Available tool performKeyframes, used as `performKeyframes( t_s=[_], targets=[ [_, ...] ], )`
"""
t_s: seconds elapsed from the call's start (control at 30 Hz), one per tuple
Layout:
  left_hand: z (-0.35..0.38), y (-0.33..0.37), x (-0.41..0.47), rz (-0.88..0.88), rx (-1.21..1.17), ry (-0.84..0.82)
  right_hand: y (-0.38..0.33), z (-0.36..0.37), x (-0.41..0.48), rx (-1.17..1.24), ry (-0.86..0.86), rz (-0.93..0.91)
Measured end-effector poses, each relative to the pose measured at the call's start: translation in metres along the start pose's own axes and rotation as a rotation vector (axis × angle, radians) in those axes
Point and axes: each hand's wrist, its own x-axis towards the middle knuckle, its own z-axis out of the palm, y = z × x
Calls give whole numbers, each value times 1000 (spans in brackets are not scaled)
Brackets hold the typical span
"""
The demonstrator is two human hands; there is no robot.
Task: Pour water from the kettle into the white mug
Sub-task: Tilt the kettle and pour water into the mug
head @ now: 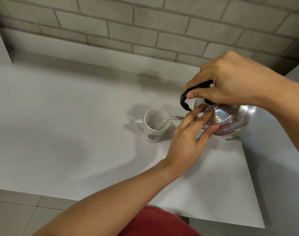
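A shiny steel kettle with a black handle is tilted to the left above the white table. My right hand is closed around the handle from above. My left hand rests its fingertips on the kettle's lid, fingers spread. A clear stream of water runs from the spout into the white mug, which stands upright on the table just left of the kettle. The mug has a round logo on its front and its handle points left.
A grey brick wall runs along the back of the table. The table's right edge drops off just below the kettle, and its front edge runs along the lower left above a tiled floor. Red clothing shows at the bottom.
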Motion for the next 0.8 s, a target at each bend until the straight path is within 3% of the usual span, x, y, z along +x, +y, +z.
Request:
performKeyframes(
  t_s=[0.8],
  targets=[
    [8, 10, 1, -115, -166, 31, -4, -7, 8, -84, -25, 12]
  ],
)
